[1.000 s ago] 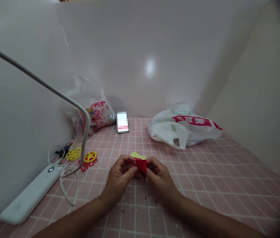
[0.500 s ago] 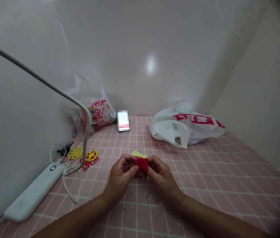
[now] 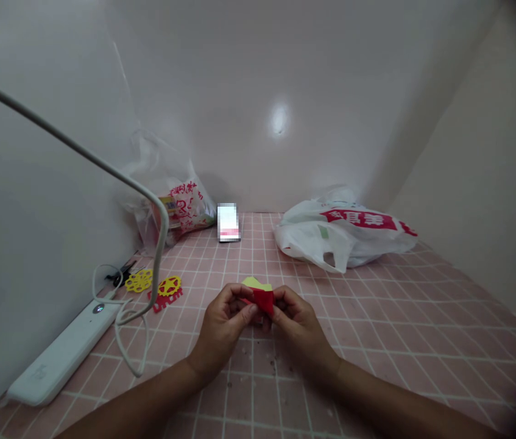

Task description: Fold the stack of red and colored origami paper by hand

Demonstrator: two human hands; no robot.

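Head view: state of your hands?

Both closed on the red-and-yellow piece. My left hand pinches its left side, thumb against curled fingers; my right hand pinches its right side.

Piece location?

Between my hands, just above the pink gridded surface. Red faces me, pale yellow shows along the top. Looks thin and folded; fingers hide part of it.

Left side?

Two yellow gear-like cutouts, the right one overlapping a red toothed cutout. Black item beside them, partly hidden, can't identify. White bar-shaped device nearer me, looped white cable by it.

Back?

Phone leaning upright, screen pixelated. Printed clear bag left of it, white plastic bag to the right.
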